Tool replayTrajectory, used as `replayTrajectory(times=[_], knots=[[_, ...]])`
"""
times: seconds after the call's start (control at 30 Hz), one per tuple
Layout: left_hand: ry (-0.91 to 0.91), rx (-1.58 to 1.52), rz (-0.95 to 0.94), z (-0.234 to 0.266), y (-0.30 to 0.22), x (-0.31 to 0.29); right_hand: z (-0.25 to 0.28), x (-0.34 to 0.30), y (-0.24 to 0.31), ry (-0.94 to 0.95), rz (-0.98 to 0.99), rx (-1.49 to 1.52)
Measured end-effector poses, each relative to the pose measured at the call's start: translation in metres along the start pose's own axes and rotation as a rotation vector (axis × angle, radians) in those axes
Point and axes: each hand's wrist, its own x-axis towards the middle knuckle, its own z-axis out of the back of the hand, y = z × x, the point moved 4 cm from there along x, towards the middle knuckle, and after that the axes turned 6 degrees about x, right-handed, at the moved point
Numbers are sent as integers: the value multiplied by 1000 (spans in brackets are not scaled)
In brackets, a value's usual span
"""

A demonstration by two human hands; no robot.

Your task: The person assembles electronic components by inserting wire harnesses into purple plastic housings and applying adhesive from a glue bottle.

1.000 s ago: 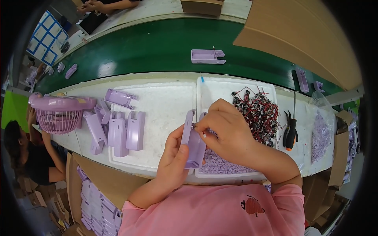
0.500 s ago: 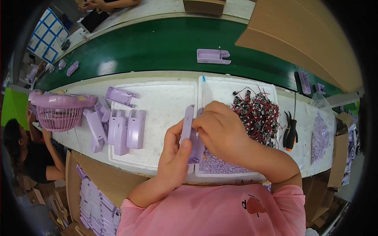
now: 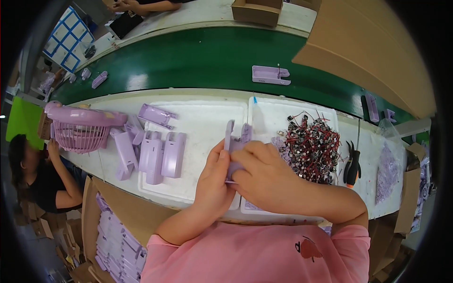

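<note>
A lilac plastic shell (image 3: 230, 133), a long open half-casing, stands tilted up in front of my chest. My left hand (image 3: 212, 184) is wrapped round its left side, thumb along the wall. My right hand (image 3: 266, 170) has its fingers bent into the shell's open side; whatever they pinch there is hidden. Right of the hands lies a heap of small switches with red and black wires (image 3: 312, 148) in a white foam tray (image 3: 270, 107). Small lilac pieces (image 3: 279, 145) show partly behind my right hand. Several lilac casings (image 3: 173, 155) rest at the left.
A lilac basket-like part with a grille (image 3: 82, 114) sits far left, near a co-worker (image 3: 47, 184). Beyond the table runs a green belt (image 3: 203, 56) carrying another shell (image 3: 269, 78). Pliers, a screwdriver (image 3: 351, 172) and a bag of lilac pieces (image 3: 388, 174) lie right. Large cardboard (image 3: 363, 56) overhangs the belt.
The shell has turned so more of its open side shows at the top. My right fingers have moved lower and deeper into it. The whole view has shifted slightly.
</note>
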Motion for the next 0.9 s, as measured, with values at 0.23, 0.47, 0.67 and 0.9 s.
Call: replayTrajectory(times=[0.23, 0.47, 0.67, 0.9], knots=[[-157, 1816, -784, 50, -103, 29, 10, 55, -78, -228, -53, -155], [-120, 2292, -537, 111, -139, 82, -19, 84, -178, -93, -266, -347], [-122, 2162, -813, 108, -154, 85, 11, 63, -133, -165, -128, -477], [36, 684, -276, 61, -115, 40, -3, -20, -77, 417, -294, -125]])
